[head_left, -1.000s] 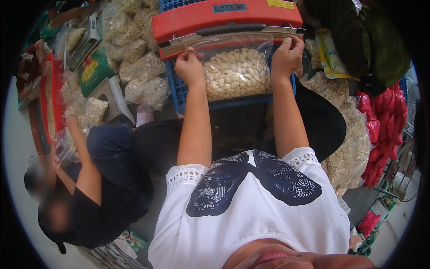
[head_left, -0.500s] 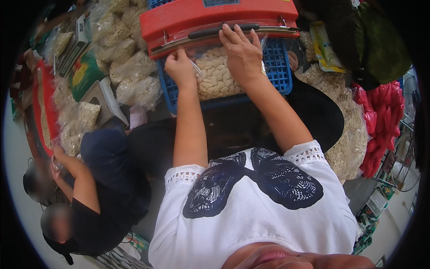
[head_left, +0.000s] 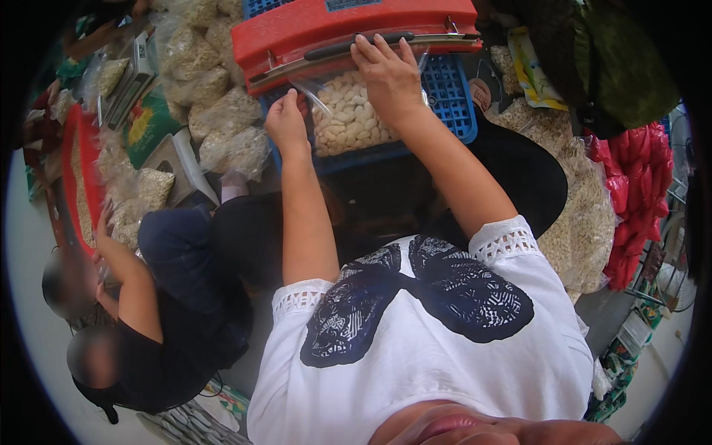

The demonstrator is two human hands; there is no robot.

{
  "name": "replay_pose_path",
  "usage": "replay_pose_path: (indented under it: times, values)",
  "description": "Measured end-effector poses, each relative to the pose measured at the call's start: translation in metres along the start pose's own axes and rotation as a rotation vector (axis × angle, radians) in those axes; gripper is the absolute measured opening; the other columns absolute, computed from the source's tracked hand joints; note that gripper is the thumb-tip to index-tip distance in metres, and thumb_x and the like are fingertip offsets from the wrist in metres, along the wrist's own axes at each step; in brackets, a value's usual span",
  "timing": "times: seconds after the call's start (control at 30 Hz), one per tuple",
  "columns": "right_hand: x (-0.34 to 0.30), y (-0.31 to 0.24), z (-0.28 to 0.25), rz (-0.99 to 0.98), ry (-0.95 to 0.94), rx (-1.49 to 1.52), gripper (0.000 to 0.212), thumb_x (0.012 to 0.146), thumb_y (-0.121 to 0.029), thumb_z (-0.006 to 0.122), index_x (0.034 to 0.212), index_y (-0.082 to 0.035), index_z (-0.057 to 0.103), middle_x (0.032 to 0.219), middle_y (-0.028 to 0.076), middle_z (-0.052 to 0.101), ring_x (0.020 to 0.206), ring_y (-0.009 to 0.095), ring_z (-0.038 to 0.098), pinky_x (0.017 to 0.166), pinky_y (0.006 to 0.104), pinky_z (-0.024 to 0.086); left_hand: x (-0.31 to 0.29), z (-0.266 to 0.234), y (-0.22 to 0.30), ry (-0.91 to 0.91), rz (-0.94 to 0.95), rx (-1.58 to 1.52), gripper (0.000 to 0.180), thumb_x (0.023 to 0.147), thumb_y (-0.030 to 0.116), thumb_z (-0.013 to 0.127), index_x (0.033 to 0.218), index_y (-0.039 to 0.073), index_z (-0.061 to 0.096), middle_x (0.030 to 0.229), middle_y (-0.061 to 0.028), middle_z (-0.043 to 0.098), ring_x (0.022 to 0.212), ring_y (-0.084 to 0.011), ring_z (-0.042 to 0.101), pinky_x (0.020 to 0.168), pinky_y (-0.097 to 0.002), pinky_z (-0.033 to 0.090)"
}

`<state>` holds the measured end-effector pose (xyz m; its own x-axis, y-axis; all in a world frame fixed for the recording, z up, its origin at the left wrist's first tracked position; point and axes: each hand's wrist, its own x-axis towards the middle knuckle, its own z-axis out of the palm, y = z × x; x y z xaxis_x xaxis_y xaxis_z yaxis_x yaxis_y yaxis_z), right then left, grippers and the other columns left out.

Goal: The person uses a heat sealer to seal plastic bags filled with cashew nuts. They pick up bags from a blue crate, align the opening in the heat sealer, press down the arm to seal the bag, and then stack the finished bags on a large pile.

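A clear plastic bag of pale, bean-shaped pieces (head_left: 354, 117) lies on a blue plastic crate (head_left: 447, 89), its top edge under the bar of a red bag sealer (head_left: 297, 33). My right hand (head_left: 389, 78) rests over the bag's upper right. Its fingers are stretched and slightly spread, with the tips on the sealer's dark handle (head_left: 334, 50). At the bag's upper left, my left hand (head_left: 289, 124) is closed with thumb and fingers pressed together. Whether a bit of the bag's edge sits between those fingertips is hard to see.
Filled clear bags (head_left: 231, 133) are piled at the left, near a grey scale-like device (head_left: 182, 159). Another person (head_left: 141, 297) sits at the lower left beside a red-rimmed tray (head_left: 89, 170). Pink-red bags (head_left: 638, 200) and a large clear sack (head_left: 582, 222) stand right.
My left hand has shifted slightly left and down, away from the bag. My right hand stays on the handle. The view has shifted a little, and the other person's arm has moved.
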<state>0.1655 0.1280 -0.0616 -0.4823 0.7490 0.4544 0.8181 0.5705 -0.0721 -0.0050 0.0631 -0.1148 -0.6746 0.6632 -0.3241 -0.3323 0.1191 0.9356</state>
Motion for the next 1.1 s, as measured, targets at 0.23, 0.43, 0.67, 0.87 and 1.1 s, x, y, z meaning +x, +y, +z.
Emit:
replay_pose_path:
  times: [0.23, 0.43, 0.67, 0.87, 1.1]
  values:
    - [-0.055, 0.067, 0.0, 0.701, 0.124, 0.805, 0.048, 0.087, -0.019, 0.061, 0.129, 0.002, 0.049, 0.122, 0.016, 0.058, 0.112, 0.024, 0.055, 0.095, 0.0319, 0.041, -0.005, -0.01, -0.008, -0.245, -0.058, 0.165, 0.035, 0.088, 0.029, 0.064, 0.097, -0.004, 0.065, 0.086, -0.0054, 0.065, 0.073, -0.0107, 0.059, 0.069, -0.0234, 0.047]
    - [-0.072, 0.052, -0.016, 0.921, -0.167, 1.068, 0.062, 0.083, -0.035, 0.067, 0.125, 0.007, 0.05, 0.116, 0.016, 0.061, 0.101, 0.023, 0.06, 0.088, 0.031, 0.045, -0.031, 0.004, 0.024, -0.445, 0.082, 0.708, 0.061, 0.07, 0.045, 0.075, 0.104, -0.004, 0.064, 0.097, -0.0173, 0.068, 0.093, -0.0277, 0.064, 0.083, -0.0343, 0.047]
    - [-0.076, 0.029, -0.009, 0.585, -0.253, 0.747, 0.066, 0.068, -0.049, 0.074, 0.11, 0.0, 0.058, 0.112, 0.02, 0.058, 0.105, 0.035, 0.056, 0.091, 0.0385, 0.043, -0.048, 0.013, 0.006, -0.447, 0.489, 0.949, 0.059, 0.069, 0.04, 0.076, 0.105, -0.004, 0.06, 0.097, -0.0219, 0.065, 0.094, -0.0366, 0.062, 0.084, -0.0406, 0.048]
    - [-0.063, 0.022, -0.037, 0.75, -0.191, 0.947, 0.067, 0.068, -0.024, 0.081, 0.122, 0.003, 0.051, 0.108, 0.013, 0.063, 0.096, 0.019, 0.061, 0.085, 0.0306, 0.048, -0.057, 0.021, 0.021, -0.438, 0.499, 0.67, 0.042, 0.083, 0.029, 0.068, 0.104, -0.006, 0.055, 0.097, -0.0235, 0.064, 0.09, -0.0364, 0.063, 0.079, -0.0408, 0.048]
    - [-0.088, 0.054, 0.0, 1.017, -0.12, 0.914, 0.073, 0.071, -0.038, 0.077, 0.122, 0.007, 0.05, 0.109, 0.017, 0.064, 0.098, 0.024, 0.063, 0.087, 0.0333, 0.047, -0.018, 0.013, -0.026, -0.35, -0.141, 0.369, 0.053, 0.084, 0.038, 0.067, 0.103, -0.011, 0.058, 0.094, -0.0173, 0.065, 0.085, -0.0219, 0.062, 0.078, -0.0333, 0.047]
